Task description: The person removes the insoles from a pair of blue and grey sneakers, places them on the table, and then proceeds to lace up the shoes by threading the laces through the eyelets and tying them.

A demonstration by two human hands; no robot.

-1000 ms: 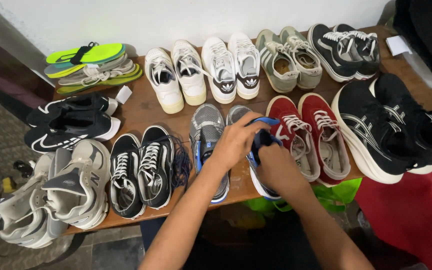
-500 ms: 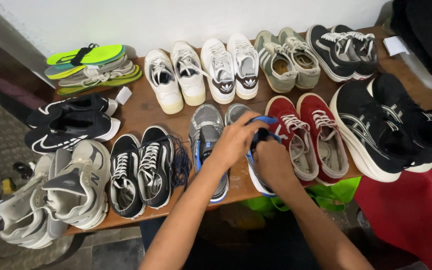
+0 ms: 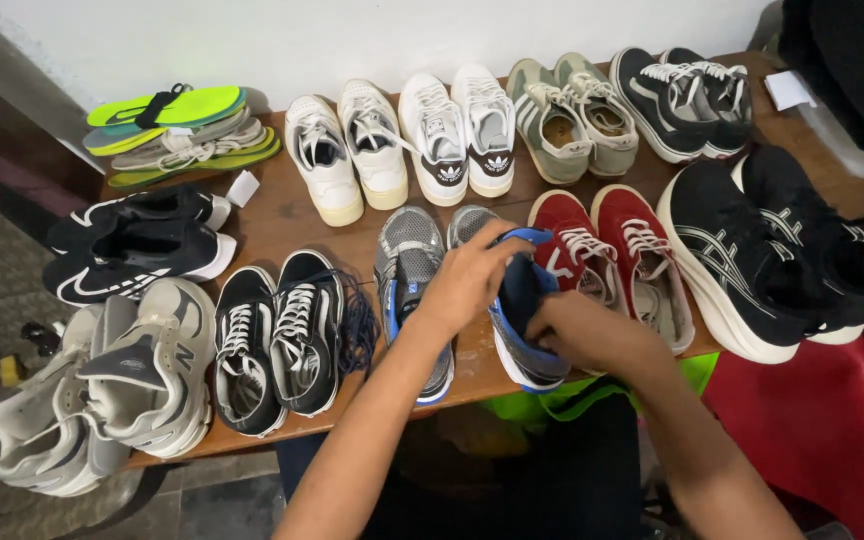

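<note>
Just left of the red sneakers (image 3: 612, 255), the grey-and-blue shoe (image 3: 522, 310), lengthwise toward the wall, is clasped by both the left hand (image 3: 467, 280) and right hand (image 3: 582, 330).

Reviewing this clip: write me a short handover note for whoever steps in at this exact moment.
Left hand grips the tongue and collar of the grey-and-blue sneaker at the wooden table's front edge. Right hand holds the same shoe's opening from the other side. Its mate lies just left, untouched. A loose dark blue lace lies beside the black-and-white pair. Done: cannot tell. The held shoe's opening shows no lace.
</note>
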